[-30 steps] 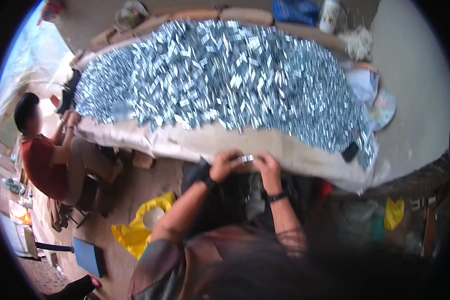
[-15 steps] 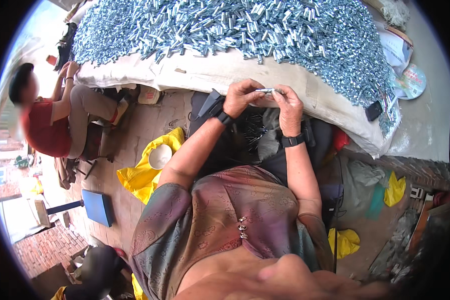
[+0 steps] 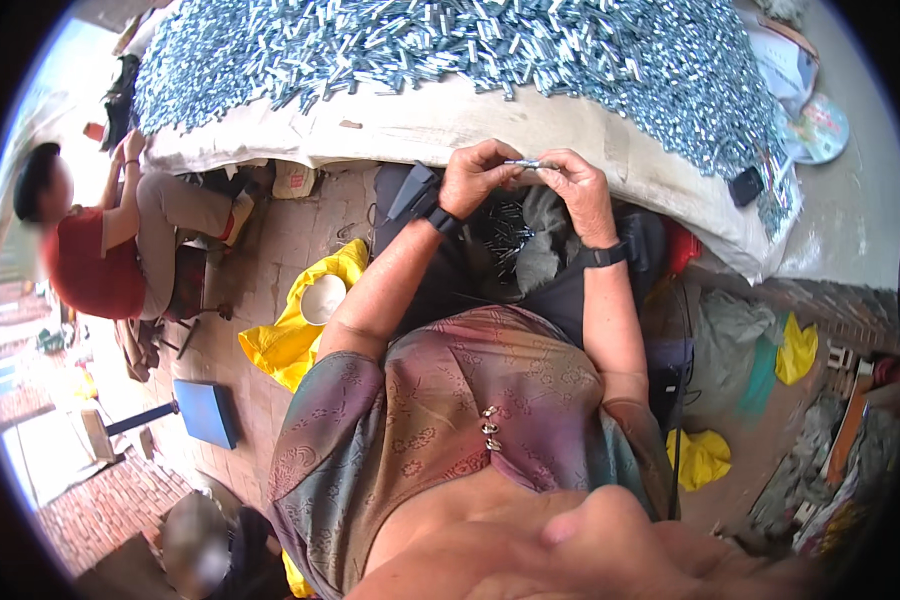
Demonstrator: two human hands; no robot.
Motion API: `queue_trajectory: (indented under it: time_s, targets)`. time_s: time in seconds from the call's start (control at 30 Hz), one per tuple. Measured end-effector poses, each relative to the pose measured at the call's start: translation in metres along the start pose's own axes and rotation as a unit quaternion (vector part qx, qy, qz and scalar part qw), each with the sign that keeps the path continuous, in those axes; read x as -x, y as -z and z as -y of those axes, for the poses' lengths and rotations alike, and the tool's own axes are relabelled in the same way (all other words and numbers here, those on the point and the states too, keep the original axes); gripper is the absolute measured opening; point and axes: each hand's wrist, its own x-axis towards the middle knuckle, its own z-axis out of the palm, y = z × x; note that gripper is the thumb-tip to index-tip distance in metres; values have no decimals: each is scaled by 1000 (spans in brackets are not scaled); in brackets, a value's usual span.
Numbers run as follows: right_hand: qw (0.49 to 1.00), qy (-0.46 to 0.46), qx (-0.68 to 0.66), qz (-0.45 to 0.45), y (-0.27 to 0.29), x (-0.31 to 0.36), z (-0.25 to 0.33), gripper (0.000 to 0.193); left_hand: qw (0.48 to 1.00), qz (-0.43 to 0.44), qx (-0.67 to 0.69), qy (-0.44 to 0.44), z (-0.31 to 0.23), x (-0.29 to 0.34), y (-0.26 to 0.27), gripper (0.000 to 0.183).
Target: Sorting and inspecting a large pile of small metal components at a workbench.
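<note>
Just over the near edge of a cloth-covered table, my left hand (image 3: 476,180) and my right hand (image 3: 578,194) meet at a short, shiny metal rod (image 3: 526,163). Thumb and fingers of the left pinch its left end; those of the right close on the other end. The rod lies roughly level, its ends partly hidden by fingertips. Beyond my hands a wide heap of similar silvery metal pieces (image 3: 450,45) covers the table. Below them, between my knees, more thin metal pieces (image 3: 507,240) lie in a dark hollow beside grey cloth (image 3: 538,262).
The pale table cloth (image 3: 390,125) hangs over the front edge. At left a person in red (image 3: 95,255) sits by the table. A white bowl (image 3: 322,299) rests on a yellow bag (image 3: 275,350), near a blue stool (image 3: 206,414). A round fan (image 3: 818,130) lies far right.
The whole view has shifted slightly, so the table sits higher in the picture. Both hands keep their pinch on the metal rod. The person at lower left has changed posture.
</note>
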Motion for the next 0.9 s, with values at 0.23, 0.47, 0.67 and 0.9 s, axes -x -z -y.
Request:
queue_trajectory:
  time_s: [0.23, 0.47, 0.67, 0.9]
  targets:
    - [824, 73, 538, -162, 100, -36, 3, 27, 965, 6, -261, -19, -17, -29, 21, 12]
    - [704, 69, 682, -184, 111, -66, -17, 17, 922, -101, -367, -77, -1, -109, 58, 18]
    - [725, 114, 654, -184, 95, -70, -24, 13, 816, -101, -565, -67, -13, -154, 51, 34]
    - [740, 103, 648, -147, 87, -77, -23, 15, 778, -57, -608, -147, 1, -157, 50, 19]
